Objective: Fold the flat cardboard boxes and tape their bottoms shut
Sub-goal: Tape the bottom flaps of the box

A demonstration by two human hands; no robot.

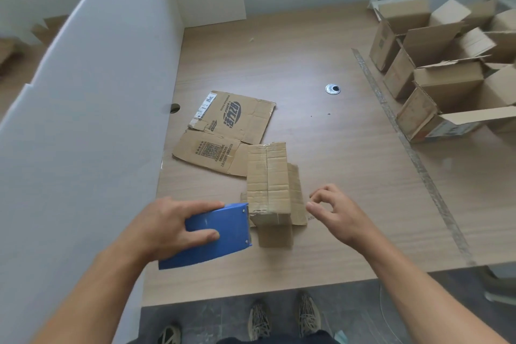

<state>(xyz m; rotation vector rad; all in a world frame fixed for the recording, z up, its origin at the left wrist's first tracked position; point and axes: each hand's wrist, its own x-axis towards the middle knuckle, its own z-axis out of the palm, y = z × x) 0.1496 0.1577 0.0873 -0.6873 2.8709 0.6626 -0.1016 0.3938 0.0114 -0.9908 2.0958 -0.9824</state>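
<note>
A small folded cardboard box (pixel 269 184) stands bottom-up on the wooden table (pixel 335 148), with clear tape along its centre seam. My left hand (pixel 170 225) grips a blue tape dispenser (pixel 212 234), whose front edge touches the box's near left corner. My right hand (pixel 335 213) hovers just right of the box with fingers loosely curled, holding nothing. A flattened printed cardboard box (pixel 226 131) lies on the table behind the folded one.
Several assembled open boxes (pixel 446 72) are piled at the table's right side. A white partition panel (pixel 97 106) walls off the left. A metal cable grommet (pixel 332 89) sits mid-table. A tape strip (pixel 413 159) runs along the table. My shoes (pixel 284 318) show below the front edge.
</note>
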